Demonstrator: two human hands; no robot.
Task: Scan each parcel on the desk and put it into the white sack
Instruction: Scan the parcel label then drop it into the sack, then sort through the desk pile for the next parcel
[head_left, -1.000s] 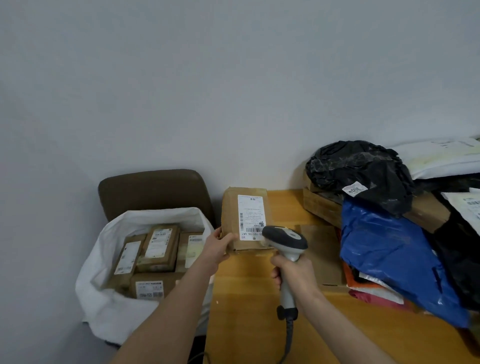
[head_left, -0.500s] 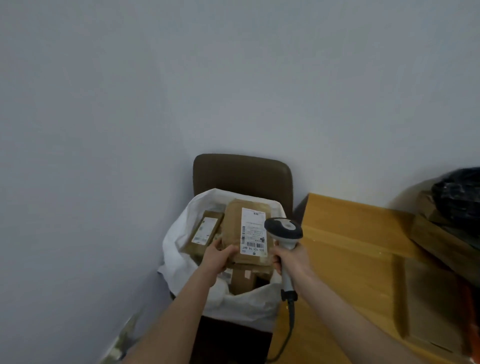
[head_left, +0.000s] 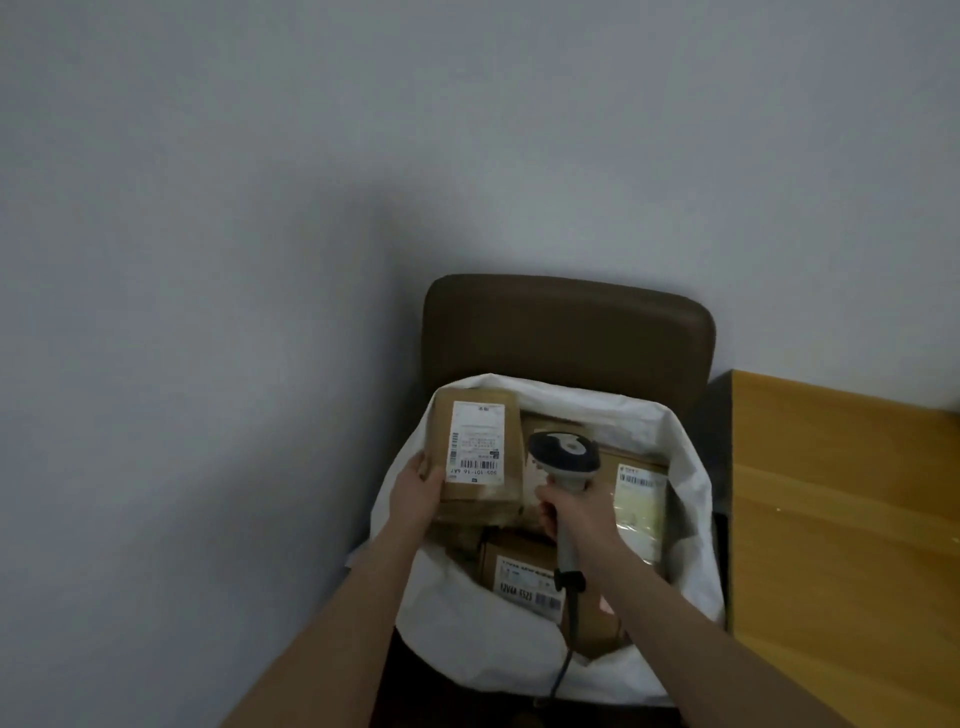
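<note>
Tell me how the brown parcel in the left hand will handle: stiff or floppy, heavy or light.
Probably stiff: the parcel shows flat faces and straight edges though the left hand grips only one lower corner. Likely light for its size, since one hand holds it up. Flat-sided, so unlikely to roll.

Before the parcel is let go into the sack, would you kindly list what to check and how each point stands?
1. Grip: the left hand holds the brown parcel by its lower corner: ok.
2. Position: the parcel is above the white sack, over its open mouth: ok.
3. Space beneath: hidden by the parcel; other parcels lie alongside: cannot tell.
4. Scan registered: no sign visible: cannot tell.
5. Scanner hold: the right hand grips the barcode scanner by its handle: ok.
6. Cable: the scanner cable hangs at the sack's near edge, away from the parcel: ok.
</note>
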